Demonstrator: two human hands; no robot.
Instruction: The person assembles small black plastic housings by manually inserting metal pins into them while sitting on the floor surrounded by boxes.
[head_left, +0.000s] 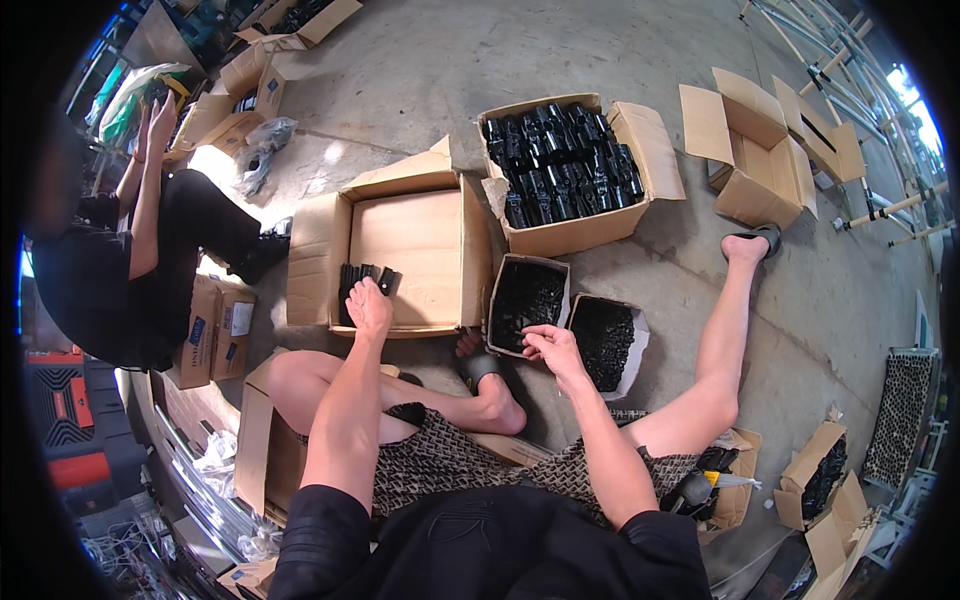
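My left hand (369, 308) reaches into the front left corner of an open cardboard box (478, 250). Its fingers are curled onto one of several black plastic parts (354, 276) standing in a row there. My right hand (556, 353) is in a pinch over the front edge of a small carton (494, 300) of tiny black pieces (528, 290); what lies between its fingertips is too small to make out. Beside it stands a second small carton (632, 370), also holding small black pieces (602, 340).
Behind the cartons, a cardboard box (580, 237) is packed with glossy black parts (560, 160). An open box (755, 195) stands far right, near metal tube racks (850, 60). Another person (110, 250) sits at left, hands raised. My legs flank the cartons; more boxes (812, 470) lie near right.
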